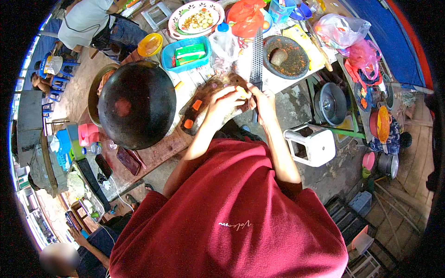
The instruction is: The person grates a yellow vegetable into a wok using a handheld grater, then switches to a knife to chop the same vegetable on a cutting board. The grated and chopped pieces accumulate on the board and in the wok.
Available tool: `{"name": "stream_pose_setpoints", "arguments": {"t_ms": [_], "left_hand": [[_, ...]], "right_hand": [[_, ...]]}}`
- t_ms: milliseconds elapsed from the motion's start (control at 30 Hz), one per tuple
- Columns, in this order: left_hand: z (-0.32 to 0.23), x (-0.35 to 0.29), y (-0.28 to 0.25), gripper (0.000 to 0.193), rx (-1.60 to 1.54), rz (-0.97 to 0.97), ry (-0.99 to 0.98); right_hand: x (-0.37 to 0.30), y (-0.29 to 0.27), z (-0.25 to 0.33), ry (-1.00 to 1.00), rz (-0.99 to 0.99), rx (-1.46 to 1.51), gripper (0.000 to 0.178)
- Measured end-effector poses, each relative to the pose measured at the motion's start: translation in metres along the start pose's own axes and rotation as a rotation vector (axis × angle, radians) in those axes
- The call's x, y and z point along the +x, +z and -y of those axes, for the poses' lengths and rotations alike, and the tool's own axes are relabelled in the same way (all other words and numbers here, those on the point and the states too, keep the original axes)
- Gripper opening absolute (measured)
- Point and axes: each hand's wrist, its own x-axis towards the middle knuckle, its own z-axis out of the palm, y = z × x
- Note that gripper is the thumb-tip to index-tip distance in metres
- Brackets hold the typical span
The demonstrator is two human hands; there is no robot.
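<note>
The yellow piece (241, 93) is at the left hand's fingertips, above the far right end of the cutting board (191, 115). The left hand (223, 103) pinches it; the fingers cover much of it, so its long axis cannot be told. The right hand (263, 104) is just beside it, to the right. Its fingers are closed about the knife (257, 53), whose long perforated blade points away from the body, rising past the yellow piece on the right. Whether blade or right fingers touch the piece cannot be determined.

On the board, left of the left hand, lie two orange pieces, a farther one (197, 104) and a nearer one (188, 123), apart from each other and from the fingers. The left hand is the nearer to both.

Bounds noted: the black wok (136, 104) limits movement leftward, near the board's left end. The blue tub (183, 69) stands beyond the board. The mortar (283, 74) sits right of the blade, with a narrow gap between. The table's (162, 150) near edge runs slantwise before the body; sideways room is tightest on the blade side.
</note>
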Motion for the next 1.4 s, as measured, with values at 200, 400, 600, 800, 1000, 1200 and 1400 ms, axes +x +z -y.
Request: {"name": "stream_pose_setpoints", "arguments": {"t_ms": [200, 400, 600, 800, 1000, 1200, 1400], "left_hand": [[-0.004, 0.006, -0.006, 0.029, 0.007, -0.048, 0.039], [0.001, 0.011, -0.006, 0.033, 0.120, -0.012, 0.032], [0.004, 0.016, -0.009, 0.034, -0.107, 0.009, 0.000], [0.006, 0.016, -0.018, 0.035, -0.315, 0.099, 0.079], [-0.004, 0.016, -0.013, 0.036, -0.386, 0.111, 0.016], [-0.013, 0.012, -0.006, 0.035, -0.366, 0.110, 0.034], [-0.012, 0.015, -0.008, 0.032, -0.054, 0.127, 0.184]], "right_hand": [[0.005, 0.003, 0.002, -0.177, -0.003, -0.075, 0.018], [0.006, 0.004, -0.010, -0.147, -0.021, -0.010, 0.018], [0.016, 0.004, -0.005, -0.229, -0.148, -0.065, 0.012], [0.005, -0.002, 0.001, -0.352, -0.168, -0.243, 0.017], [-0.004, -0.007, 0.004, -0.341, -0.165, -0.304, 0.023], [-0.020, 0.001, 0.014, -0.399, -0.027, -0.242, 0.028], [-0.043, 0.008, 0.024, -0.456, 0.034, -0.462, 0.044]]}}
